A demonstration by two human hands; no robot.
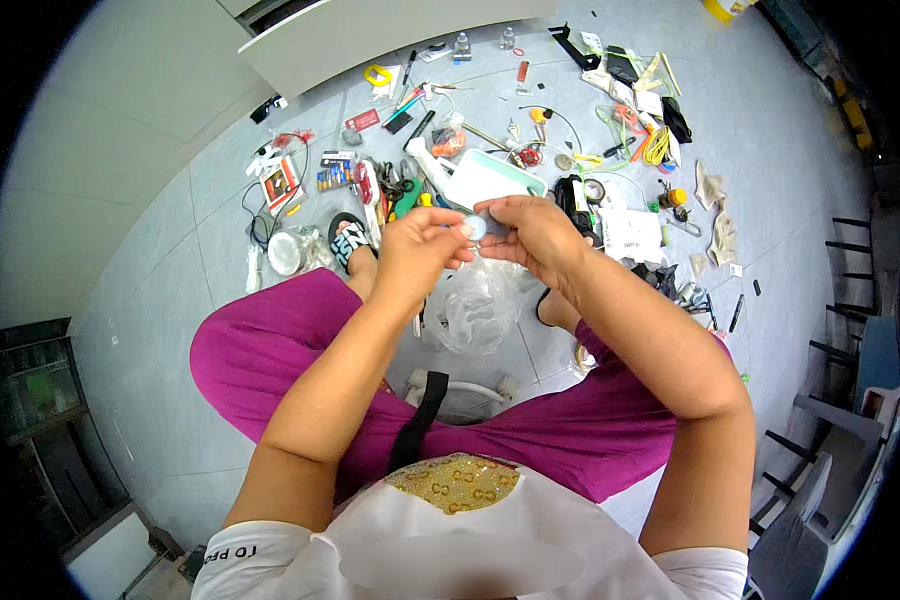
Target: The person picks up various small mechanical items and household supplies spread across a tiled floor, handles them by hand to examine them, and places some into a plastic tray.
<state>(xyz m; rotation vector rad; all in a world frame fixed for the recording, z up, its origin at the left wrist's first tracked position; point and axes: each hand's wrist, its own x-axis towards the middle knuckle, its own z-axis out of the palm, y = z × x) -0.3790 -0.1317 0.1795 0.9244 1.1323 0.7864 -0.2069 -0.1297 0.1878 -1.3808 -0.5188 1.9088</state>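
My left hand (pixel 420 245) and my right hand (pixel 530 235) meet in front of me, above my knees. Both pinch a small round pale disc (pixel 475 229) between their fingertips. I sit with magenta trousers (pixel 270 350) on and my feet in sandals (pixel 348 240) on the grey tiled floor. A crumpled clear plastic bag (pixel 475 305) lies on the floor just below my hands. A white tray with a teal rim (pixel 490 172) lies just beyond my fingers.
Several small tools, cables, pens and packets are strewn over the floor ahead, among them a yellow coiled cable (pixel 656 148) and a white round lid (pixel 284 254). A white cabinet (pixel 370 35) stands at the back. Dark chairs (pixel 850 300) stand at the right.
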